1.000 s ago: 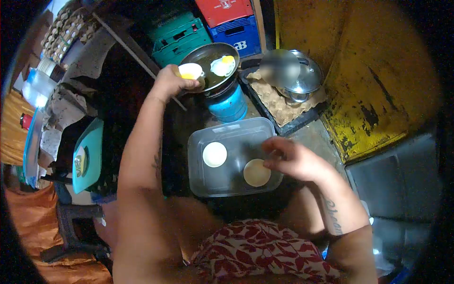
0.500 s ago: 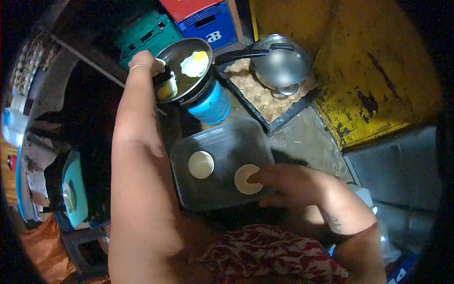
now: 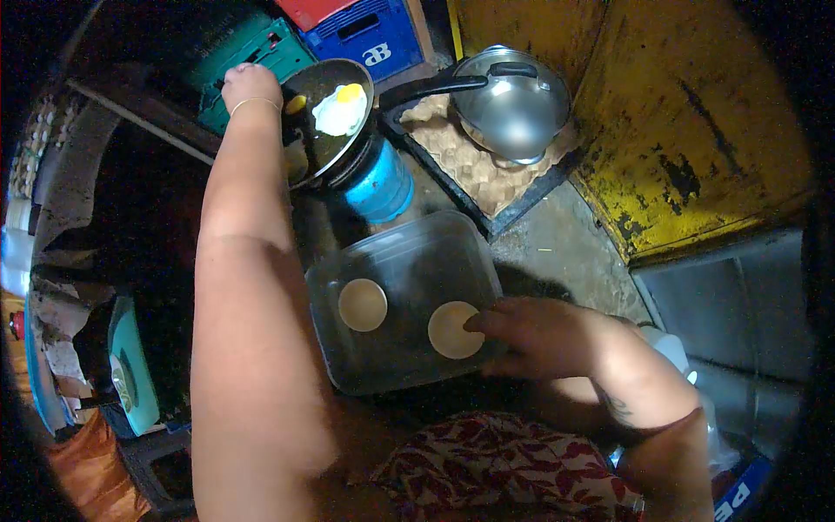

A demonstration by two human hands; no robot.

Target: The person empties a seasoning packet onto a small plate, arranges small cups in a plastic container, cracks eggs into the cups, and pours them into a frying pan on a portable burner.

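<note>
My left hand (image 3: 252, 85) is at the left edge of the dark frying pan (image 3: 371, 85), its fingers curled; whatever they hold is hidden. In the pan, a fried egg (image 3: 337, 111) lies on the right, and another egg's yolk (image 3: 297, 104) shows near my left wrist. A blue gas canister stove (image 3: 383, 193) stands under the pan. My right hand (image 3: 544, 337) pinches the rim of a small pale bowl (image 3: 452, 331) in a clear plastic tub (image 3: 409, 370). A second small pale bowl (image 3: 362, 304) sits in the tub's left part.
A lidded steel pot (image 3: 513, 109) with a black handle rests on a cardboard egg tray (image 3: 483, 187) at the back right. Green (image 3: 209, 100) and blue crates (image 3: 370, 39) stand behind the pan. A yellow, worn panel (image 3: 696, 139) is on the right.
My left hand has shifted slightly up and left; the pale thing seen in its fingers is now out of sight. Another yolk shows beside it in the pan. My right hand stays at the bowl.
</note>
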